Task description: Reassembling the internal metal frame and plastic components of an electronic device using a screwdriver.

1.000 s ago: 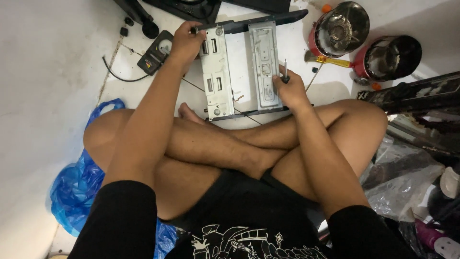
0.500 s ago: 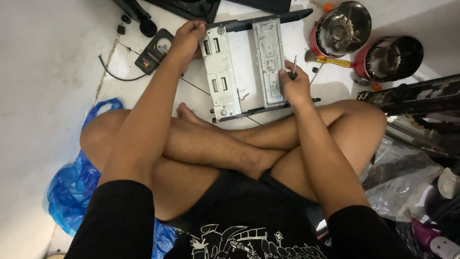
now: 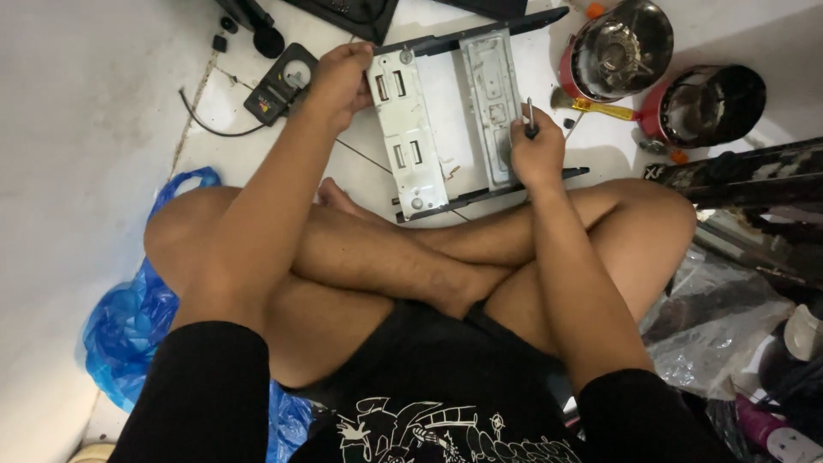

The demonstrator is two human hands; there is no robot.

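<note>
A grey metal bracket frame (image 3: 410, 137) with two perforated plates and black rails lies on the white floor in front of my crossed legs. My left hand (image 3: 341, 79) grips the top left corner of the left plate. Over the right plate (image 3: 490, 94), my right hand (image 3: 537, 153) is closed around a screwdriver (image 3: 531, 117) whose metal shaft points up, away from me.
A black multimeter (image 3: 281, 81) with a cable lies left of the frame. Two red-rimmed metal pots (image 3: 619, 47) (image 3: 711, 103) and a yellow-handled tool (image 3: 604, 108) lie to the right. A blue plastic bag (image 3: 129, 321) is at my left, clutter and clear plastic (image 3: 729, 326) at my right.
My right hand with the screwdriver has shifted slightly along the right plate. The camera view has drifted a little; my left hand has stayed on the frame's corner.
</note>
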